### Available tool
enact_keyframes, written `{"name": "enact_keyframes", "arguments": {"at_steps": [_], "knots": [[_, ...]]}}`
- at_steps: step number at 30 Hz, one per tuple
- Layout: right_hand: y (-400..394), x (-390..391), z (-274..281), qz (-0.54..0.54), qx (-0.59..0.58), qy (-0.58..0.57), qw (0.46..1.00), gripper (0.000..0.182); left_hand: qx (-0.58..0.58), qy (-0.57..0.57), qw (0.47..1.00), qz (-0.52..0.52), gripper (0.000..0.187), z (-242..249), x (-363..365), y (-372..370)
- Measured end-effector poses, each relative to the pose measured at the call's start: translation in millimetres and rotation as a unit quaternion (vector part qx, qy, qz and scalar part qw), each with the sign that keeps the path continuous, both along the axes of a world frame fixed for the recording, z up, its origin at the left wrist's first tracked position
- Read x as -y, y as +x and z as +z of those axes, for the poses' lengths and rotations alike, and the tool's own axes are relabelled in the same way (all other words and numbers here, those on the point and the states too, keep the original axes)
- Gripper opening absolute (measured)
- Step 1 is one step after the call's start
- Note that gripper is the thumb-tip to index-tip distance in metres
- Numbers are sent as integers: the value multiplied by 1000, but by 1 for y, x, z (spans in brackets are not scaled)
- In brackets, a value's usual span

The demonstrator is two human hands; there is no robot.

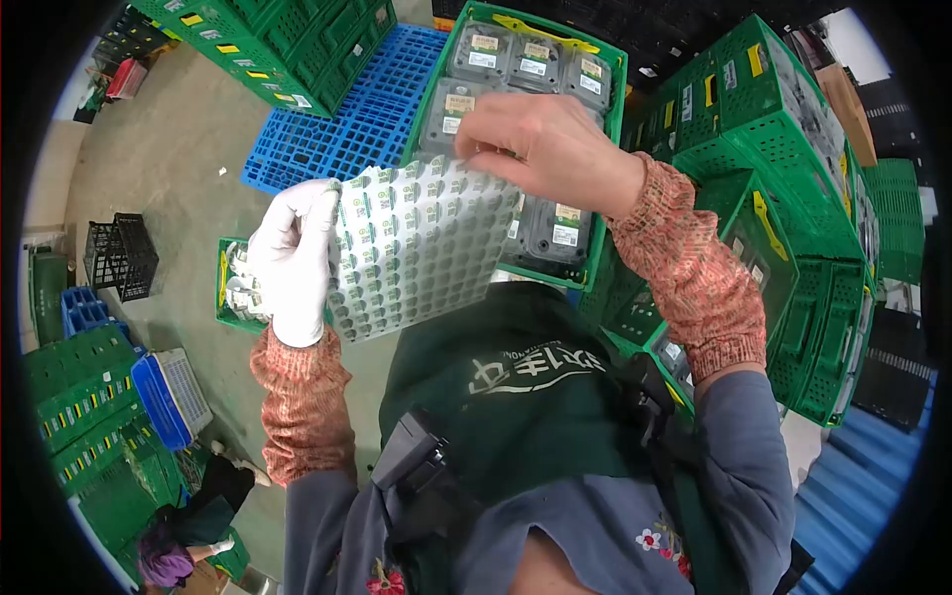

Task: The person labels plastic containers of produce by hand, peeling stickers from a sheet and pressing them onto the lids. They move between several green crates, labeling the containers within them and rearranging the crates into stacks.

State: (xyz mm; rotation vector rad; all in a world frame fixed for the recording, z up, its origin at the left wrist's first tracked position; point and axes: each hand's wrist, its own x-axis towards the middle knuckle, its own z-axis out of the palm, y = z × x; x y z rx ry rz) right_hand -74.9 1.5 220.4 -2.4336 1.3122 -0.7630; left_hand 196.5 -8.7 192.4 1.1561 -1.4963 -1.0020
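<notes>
The sticker sheet (421,243) looks like glossy, smooth paper. The crates (734,129) are green plastic; the apron (516,397) is matt, dark cloth.

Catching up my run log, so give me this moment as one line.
left hand: gloved, holding sticker sheet | right hand: bare, fingers at sheet's top edge | beyond: green crate with labelled containers

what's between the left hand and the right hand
A pale sheet with rows of small green-printed stickers spans from the white-gloved left hand to the fingertips of the bare right hand, as the head view shows.
</notes>
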Motion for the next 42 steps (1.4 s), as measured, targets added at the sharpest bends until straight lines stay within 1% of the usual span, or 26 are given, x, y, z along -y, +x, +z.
{"name": "enact_keyframes", "arguments": {"at_steps": [3, 4, 5, 6, 7, 8, 9, 10, 11, 12, 13, 15, 18, 21, 22, 25, 26, 29, 32, 35, 38, 41, 42], "knots": [[0, -10, -4, -2, 41, -40, 998, 10, 7, 42, 999, 15, 11, -6, 3, 1], [-7, -16, -1, -38, 115, 13, 992, 12, 18, -4, 999, 33, 12, -16, 6, 3], [-19, -22, 3, -76, 188, 64, 977, 14, 48, 27, 997, 48, 12, -13, 6, 12], [-40, -25, -18, -119, 309, 66, 941, 17, 37, 24, 996, 73, 12, -16, 7, 23], [-57, -35, -32, -233, 360, 120, 895, 15, 26, 20, 995, 98, 12, -19, 9, 35], [-71, -42, -65, -331, 378, 145, 852, 18, 15, 49, 992, 114, 12, -20, 9, 51], [-93, -53, -128, -365, 368, 147, 842, 19, 5, 76, 988, 131, 13, -20, 8, 67], [-109, -64, -183, -439, 319, 196, 817, 21, -16, 72, 988, 135, 13, -22, 6, 76], [-126, -76, -243, -468, 301, 208, 804, 25, -35, 69, 987, 140, 14, -24, 4, 86], [-123, -84, -262, -509, 300, 235, 771, 26, -94, 57, 987, 118, 13, -38, 6, 106], [-119, -85, -267, -548, 235, 269, 757, 28, -90, 64, 987, 121, 12, -43, 7, 117], [-111, -77, -284, -562, 237, 285, 740, 26, -101, 81, 984, 121, 10, -50, 11, 131], [-107, -58, -319, -624, 195, 334, 679, 23, -76, 96, 985, 124, 10, -46, 15, 121], [-97, -59, -337, -643, 74, 242, 723, 27, -69, 95, 987, 105, 10, -47, 22, 123], [-96, -62, -325, -606, 48, 258, 751, 24, -60, 94, 988, 105, 10, -47, 24, 125], [-86, -61, -313, -670, 57, 230, 704, 37, -49, 91, 990, 96, 10, -49, 33, 132], [-84, -56, -309, -667, 176, 240, 683, 39, -48, 92, 991, 90, 10, -50, 36, 136], [-45, -38, -295, -595, 195, 181, 759, 38, -54, 97, 990, 93, 11, -57, 42, 139], [-19, -21, -309, -582, 237, 195, 753, 34, -62, 101, 989, 88, 11, -56, 47, 143], [-13, -9, -317, -619, 173, 249, 724, 34, -54, 102, 989, 90, 11, -61, 50, 146], [-17, -7, -317, -596, 120, 263, 749, 34, -51, 116, 987, 99, 10, -68, 54, 152], [-14, -5, -308, -593, 96, 268, 753, 36, -74, 135, 984, 93, 11, -70, 59, 153], [-12, -5, -305, -601, 99, 251, 753, 36, -83, 140, 983, 89, 11, -69, 58, 153]]}}
